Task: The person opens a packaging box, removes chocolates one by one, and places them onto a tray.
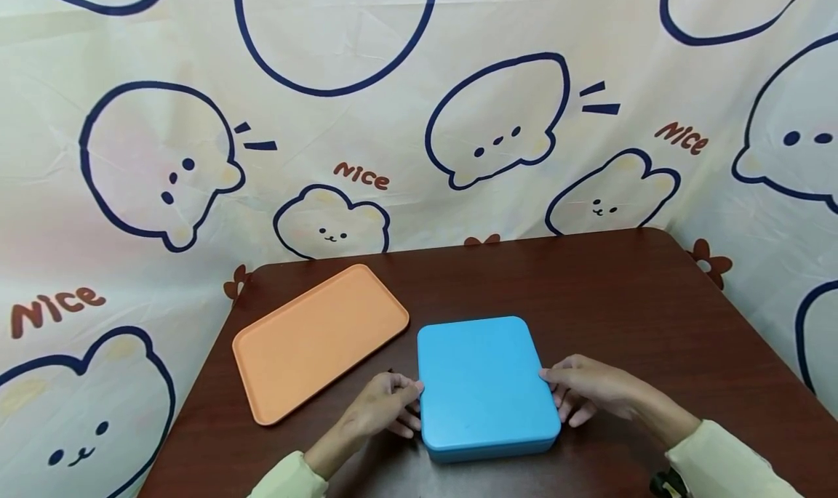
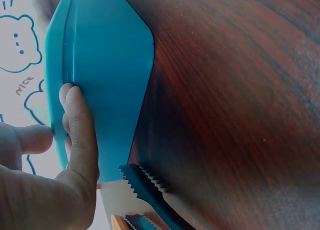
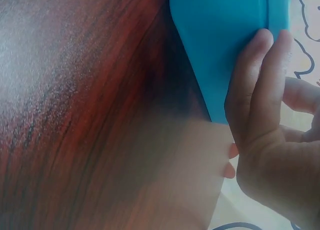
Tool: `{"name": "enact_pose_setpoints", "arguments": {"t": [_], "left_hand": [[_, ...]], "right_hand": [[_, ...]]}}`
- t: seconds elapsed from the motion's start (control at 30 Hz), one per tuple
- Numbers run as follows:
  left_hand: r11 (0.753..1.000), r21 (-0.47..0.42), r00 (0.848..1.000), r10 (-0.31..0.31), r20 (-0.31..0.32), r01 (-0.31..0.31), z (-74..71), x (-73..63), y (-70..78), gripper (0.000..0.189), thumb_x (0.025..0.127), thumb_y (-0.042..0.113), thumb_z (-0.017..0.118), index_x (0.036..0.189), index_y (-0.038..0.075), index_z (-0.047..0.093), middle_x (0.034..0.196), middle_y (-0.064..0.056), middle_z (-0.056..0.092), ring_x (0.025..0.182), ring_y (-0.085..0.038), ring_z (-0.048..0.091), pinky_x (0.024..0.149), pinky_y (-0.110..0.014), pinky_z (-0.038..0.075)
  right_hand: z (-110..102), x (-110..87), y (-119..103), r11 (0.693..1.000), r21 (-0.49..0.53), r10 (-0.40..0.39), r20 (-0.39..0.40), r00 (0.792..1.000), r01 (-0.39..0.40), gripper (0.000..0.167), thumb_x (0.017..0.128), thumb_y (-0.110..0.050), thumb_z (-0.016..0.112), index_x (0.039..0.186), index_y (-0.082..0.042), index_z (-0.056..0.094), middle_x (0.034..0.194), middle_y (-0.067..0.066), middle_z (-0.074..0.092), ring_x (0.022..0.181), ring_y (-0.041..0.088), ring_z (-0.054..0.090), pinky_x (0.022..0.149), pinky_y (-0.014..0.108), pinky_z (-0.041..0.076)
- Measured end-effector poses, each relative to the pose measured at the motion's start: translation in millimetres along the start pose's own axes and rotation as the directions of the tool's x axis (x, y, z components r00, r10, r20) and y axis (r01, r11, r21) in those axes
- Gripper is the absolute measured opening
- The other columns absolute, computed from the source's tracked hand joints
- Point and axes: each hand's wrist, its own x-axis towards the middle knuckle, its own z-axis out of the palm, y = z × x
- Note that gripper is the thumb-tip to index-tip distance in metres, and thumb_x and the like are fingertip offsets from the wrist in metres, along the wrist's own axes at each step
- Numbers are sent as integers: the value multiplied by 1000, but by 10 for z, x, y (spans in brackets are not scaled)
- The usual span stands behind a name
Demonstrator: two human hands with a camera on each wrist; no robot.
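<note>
A blue square box [image 1: 484, 382] with rounded corners lies flat on the table, its blue lid [image 1: 481, 360] on top. At the box's left side is my left hand [image 1: 386, 407], pinching the lid's edge. In the left wrist view the thumb touches the rim and the fingertips lie along the seam [image 2: 74, 34] below it. From the right, my right hand [image 1: 589, 389] pinches the opposite edge. The right wrist view has its fingertips [image 3: 262, 39] against the lid's seam. The box's contents are hidden.
An orange rectangular tray [image 1: 321, 342] lies to the left, angled on the dark wooden table [image 1: 628, 294]. Low in the left wrist view, a dark strip with toothed edges [image 2: 150, 195] lies near the box. A patterned cloth [image 1: 497, 18] hangs around the table.
</note>
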Motion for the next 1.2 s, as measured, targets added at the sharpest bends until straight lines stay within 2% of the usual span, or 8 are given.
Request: {"name": "enact_pose_setpoints", "arguments": {"t": [0.5,1.2], "left_hand": [[1000,7,999,-9,-40,9,27,13,-22,34,102,32,57,100,-1,63,90,-13,64,66,-17,69,56,-32,57],[1000,8,999,-18,-43,18,32,37,-27,28,101,26,57,101,-1,61,88,-13,65,63,-17,68,58,-34,58]], "right_hand": [[27,19,5,1000,-3,2,-4,1000,-2,38,102,-36,52,82,-6,64,72,4,60,59,8,61,54,23,53],[55,17,23,1000,6,-4,-12,1000,4,37,101,-32,52,75,-8,61,70,4,60,58,8,61,53,22,53]]}}
